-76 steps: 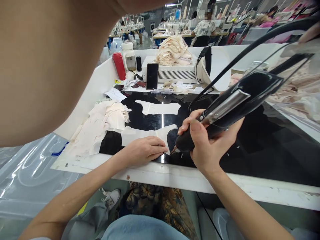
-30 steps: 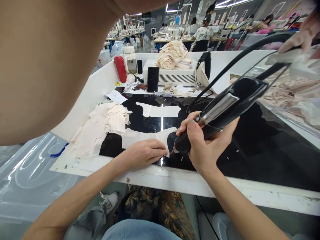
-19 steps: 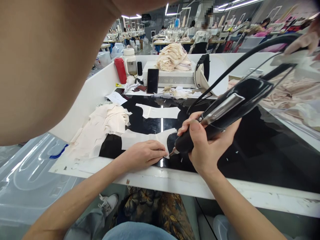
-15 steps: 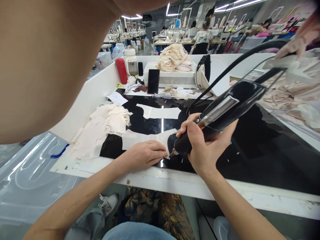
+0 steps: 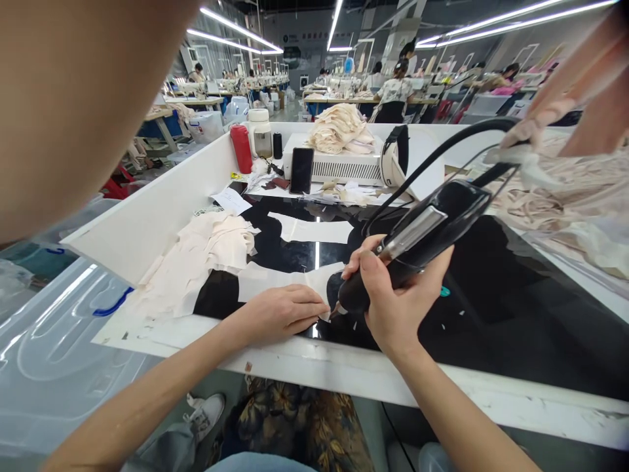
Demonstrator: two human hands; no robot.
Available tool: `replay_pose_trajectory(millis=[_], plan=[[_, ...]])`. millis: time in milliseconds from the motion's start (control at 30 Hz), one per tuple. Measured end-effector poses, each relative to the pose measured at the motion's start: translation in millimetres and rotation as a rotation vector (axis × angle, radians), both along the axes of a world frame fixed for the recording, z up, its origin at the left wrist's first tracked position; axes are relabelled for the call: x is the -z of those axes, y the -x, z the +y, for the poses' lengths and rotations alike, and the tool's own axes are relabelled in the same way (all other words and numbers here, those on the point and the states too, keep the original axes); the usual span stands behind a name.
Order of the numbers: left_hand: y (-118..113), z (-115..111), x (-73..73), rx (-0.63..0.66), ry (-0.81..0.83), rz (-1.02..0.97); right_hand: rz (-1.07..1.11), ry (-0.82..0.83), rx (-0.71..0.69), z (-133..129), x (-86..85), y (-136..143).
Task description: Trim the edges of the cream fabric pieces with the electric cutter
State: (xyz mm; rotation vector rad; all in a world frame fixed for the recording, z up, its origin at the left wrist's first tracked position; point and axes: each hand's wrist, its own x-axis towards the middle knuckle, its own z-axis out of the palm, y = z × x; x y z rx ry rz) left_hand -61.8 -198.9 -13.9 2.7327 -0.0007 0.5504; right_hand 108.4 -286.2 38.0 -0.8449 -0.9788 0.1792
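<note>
My right hand [image 5: 400, 295] is wrapped round a black handheld tool [image 5: 413, 242] with a metal strip and a cable. Its narrow tip points down at the right end of a white fabric piece [image 5: 270, 278]. Flat on that same piece lies my left hand [image 5: 287, 309], fingers stretched out together, fingertips close to the tool's tip. A second white piece [image 5: 317, 231] lies farther back on the black glossy surface [image 5: 491, 314]. To the left is a pile of cream fabric pieces [image 5: 201, 255].
Behind the work surface stand a red bottle [image 5: 241, 149], a phone [image 5: 301, 170] and a white vented box [image 5: 346, 172] with fabric on top. More fabric [image 5: 531, 190] lies at right. Blurred skin covers the upper corners. People sit at machines beyond.
The view has tilted up slightly, showing more of the room. Both hands keep nearly the same place on the fabric, with the tool still in my right hand.
</note>
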Motion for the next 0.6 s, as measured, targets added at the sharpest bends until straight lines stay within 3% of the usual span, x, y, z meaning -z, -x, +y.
replay_pose_trajectory(millis=[200, 400, 600], plan=[[1, 2, 1.5, -0.014, -0.045, -0.164, 0.033, 0.024, 0.027, -7, -7.0, -8], [6, -1, 5.2, 0.017, -0.084, -0.072, -0.039, 0.108, 0.087, -10, -11.4, -18], [25, -12, -1.5, 0.042, -0.048, -0.009, 0.022, 0.053, 0.157, -9, -9.4, -26]])
